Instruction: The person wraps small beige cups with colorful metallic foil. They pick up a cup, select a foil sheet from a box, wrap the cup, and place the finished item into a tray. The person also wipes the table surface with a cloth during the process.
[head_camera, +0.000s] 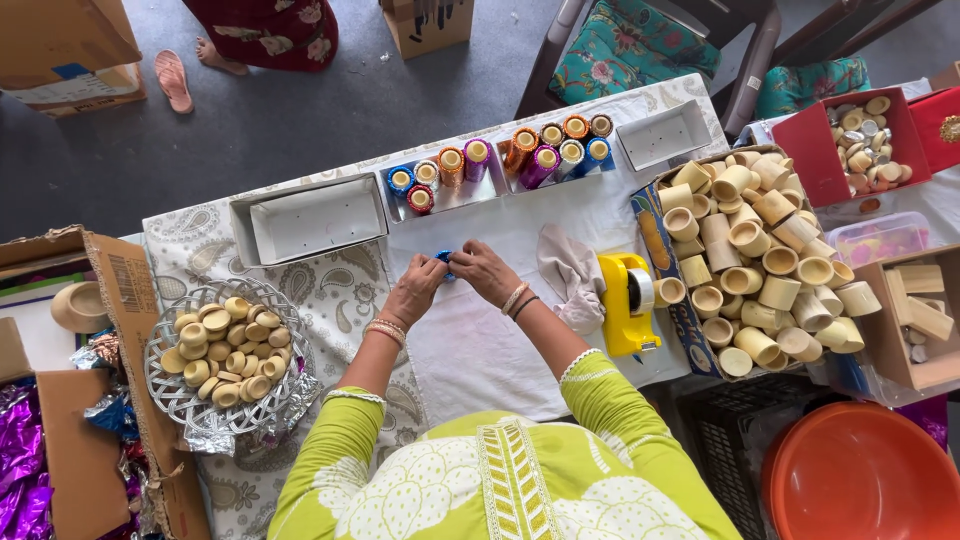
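White cloth (520, 225) | left hand (413, 290), right hand (487, 272) grip blue piece (444, 258) | tape dispenser (628, 300) near

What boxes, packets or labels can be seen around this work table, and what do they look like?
Brown cardboard box: left of the table, flap open, a pale label with dark bars on it.
Printed carton: right of the yellow tape dispenser, blue and orange side, full of cream cups.
Red box: far right, open, holding small caps.
Two white trays: at the table's far edge, shallow and rectangular.
Plain cardboard boxes: on the floor, top left.
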